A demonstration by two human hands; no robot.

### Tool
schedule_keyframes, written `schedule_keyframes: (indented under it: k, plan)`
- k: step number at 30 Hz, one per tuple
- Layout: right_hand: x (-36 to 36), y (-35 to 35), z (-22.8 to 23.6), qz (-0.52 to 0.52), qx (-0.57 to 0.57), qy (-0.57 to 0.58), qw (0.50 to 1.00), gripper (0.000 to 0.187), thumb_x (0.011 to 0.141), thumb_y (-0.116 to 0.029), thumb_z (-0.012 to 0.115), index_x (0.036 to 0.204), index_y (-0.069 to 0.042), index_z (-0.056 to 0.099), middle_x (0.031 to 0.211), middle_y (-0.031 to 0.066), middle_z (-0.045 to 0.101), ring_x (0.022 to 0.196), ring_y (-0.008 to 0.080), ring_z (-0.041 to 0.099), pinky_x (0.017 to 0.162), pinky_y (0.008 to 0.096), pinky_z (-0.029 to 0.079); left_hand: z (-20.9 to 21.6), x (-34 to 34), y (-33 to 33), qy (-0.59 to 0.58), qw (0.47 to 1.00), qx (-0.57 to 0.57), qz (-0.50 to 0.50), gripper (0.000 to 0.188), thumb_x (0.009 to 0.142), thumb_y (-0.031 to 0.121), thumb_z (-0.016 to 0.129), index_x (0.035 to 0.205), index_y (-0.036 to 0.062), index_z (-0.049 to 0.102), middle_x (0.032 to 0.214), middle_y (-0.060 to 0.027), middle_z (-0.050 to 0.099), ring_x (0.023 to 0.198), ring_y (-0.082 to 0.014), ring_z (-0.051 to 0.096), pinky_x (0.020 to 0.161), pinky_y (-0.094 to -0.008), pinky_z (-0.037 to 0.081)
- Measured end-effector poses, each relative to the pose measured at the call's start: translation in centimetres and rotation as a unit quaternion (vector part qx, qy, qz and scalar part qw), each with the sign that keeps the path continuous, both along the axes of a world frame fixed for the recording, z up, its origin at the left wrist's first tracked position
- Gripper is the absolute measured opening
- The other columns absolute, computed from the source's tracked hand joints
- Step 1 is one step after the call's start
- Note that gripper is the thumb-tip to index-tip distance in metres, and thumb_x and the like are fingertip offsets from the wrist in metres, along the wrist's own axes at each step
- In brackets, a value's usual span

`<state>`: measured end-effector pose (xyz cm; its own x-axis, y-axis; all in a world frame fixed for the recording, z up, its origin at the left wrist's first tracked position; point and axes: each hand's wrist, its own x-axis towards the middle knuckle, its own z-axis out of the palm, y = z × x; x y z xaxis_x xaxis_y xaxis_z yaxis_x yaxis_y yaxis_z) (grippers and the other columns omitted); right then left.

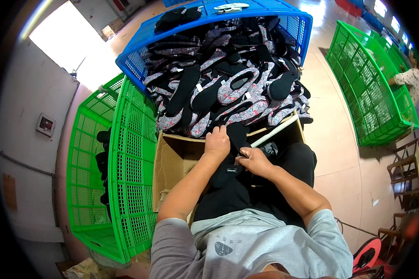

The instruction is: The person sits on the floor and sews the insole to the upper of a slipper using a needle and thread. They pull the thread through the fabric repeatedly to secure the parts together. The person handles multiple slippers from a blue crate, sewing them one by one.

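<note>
While seated over an open cardboard box [172,160], handling one black slipper [230,158] from the heap; noted as follows.

Risks, judged from present positions: heap of black and floral slippers [228,88] overhangs the near edge of the blue crate [135,56] and leans toward the box; any tug at a neighbouring piece could bring several sliding down onto the lap or into the box unsorted. Small tag [231,170] on the held slipper sits close under the right hand; a careless pinch could tear or crease it. White strip [274,131] lying across the box's far rim looks unsecured; could be knocked off by the right forearm.

Position of the slipper: lies lengthwise over the lap, between the two hands, toe end pointing up toward the heap, heel end running down against the dark trousers [293,162]; hard to separate from them by colour.

Left hand [217,142]: fingers curled and pressed down over the slipper's upper end, just below the heap; gripping, not spread. Right hand [252,160]: fingers drawn together, pinching the slipper's side edge near the middle, touching it, just right of the tag.

Surroundings: green crate [125,186] stands on its side at the left, against the box, a few dark slippers visible behind its mesh; further green crates [372,88] at the far right, well apart, with another person's sleeve [410,79] beside them.
</note>
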<state>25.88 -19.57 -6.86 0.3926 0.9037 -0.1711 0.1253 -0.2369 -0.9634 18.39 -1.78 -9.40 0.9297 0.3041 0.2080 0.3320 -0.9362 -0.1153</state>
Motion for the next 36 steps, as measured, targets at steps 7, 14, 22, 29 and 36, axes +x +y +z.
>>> schedule_keyframes:
  k: [7, 14, 22, 29, 36]
  plan:
    - [-0.1, -0.4, -0.2, -0.015, -0.025, 0.035, 0.999, 0.023, 0.092, -0.023, 0.065, 0.08, -0.003, 0.063, 0.064, 0.0027, 0.059, 0.053, 0.0115, 0.056, 0.052, 0.0288, 0.045, -0.1, -0.9, -0.9, -0.029, 0.995, -0.1, 0.01, 0.006, 0.073, 0.004, 0.063, 0.073, -0.0005, 0.066, 0.107, -0.0121, 0.059, 0.097, -0.0323, 0.057, 0.082, -0.0429, 0.053]
    - [0.6, -2.3, -0.5, -0.134, 0.078, 0.115, 0.981, 0.025, 0.102, -0.026, 0.056, 0.093, -0.003, 0.061, 0.077, 0.0027, 0.065, 0.06, 0.0068, 0.054, 0.055, 0.0231, 0.044, 3.3, -3.6, -3.9, -0.219, 0.968, -0.119, 0.01, 0.011, 0.074, -0.001, 0.058, 0.079, -0.007, 0.065, 0.129, -0.0204, 0.057, 0.116, -0.0387, 0.055, 0.095, -0.0434, 0.048]
    - [2.2, -1.6, -0.8, -0.252, 0.145, 0.166, 0.942, 0.027, 0.098, -0.026, 0.064, 0.108, -0.002, 0.062, 0.094, -0.002, 0.06, 0.083, 0.0059, 0.053, 0.078, 0.0229, 0.045, 6.2, -4.9, -7.3, -0.122, 0.967, -0.157, -0.159, 0.015, 0.076, 0.013, 0.063, 0.069, 0.0009, 0.066, 0.141, -0.0169, 0.05, 0.123, -0.0346, 0.05, 0.096, -0.0449, 0.046]
    - [2.3, -2.4, -1.5, -0.255, 0.11, 0.189, 0.942, 0.024, 0.094, -0.027, 0.069, 0.099, -0.004, 0.063, 0.086, -0.0033, 0.061, 0.076, 0.0049, 0.052, 0.07, 0.0234, 0.045, 7.7, -6.3, -7.9, -0.102, 0.962, -0.182, -0.178, 0.018, 0.071, 0.003, 0.061, 0.089, 0.0027, 0.067, 0.138, -0.02, 0.051, 0.124, -0.0374, 0.049, 0.098, -0.0476, 0.043]
    - [2.3, -2.0, -1.3, -0.332, 0.141, 0.241, 0.901, 0.02, 0.092, -0.024, 0.071, 0.094, -0.006, 0.063, 0.083, -0.0038, 0.06, 0.072, 0.0053, 0.052, 0.067, 0.0218, 0.044, 9.4, -10.8, -4.5, 0.041, 0.972, -0.23, -0.022, 0.025, 0.07, 0.0, 0.063, 0.093, 0.0081, 0.07, 0.114, -0.013, 0.062, 0.113, -0.0355, 0.055, 0.091, -0.0437, 0.047]
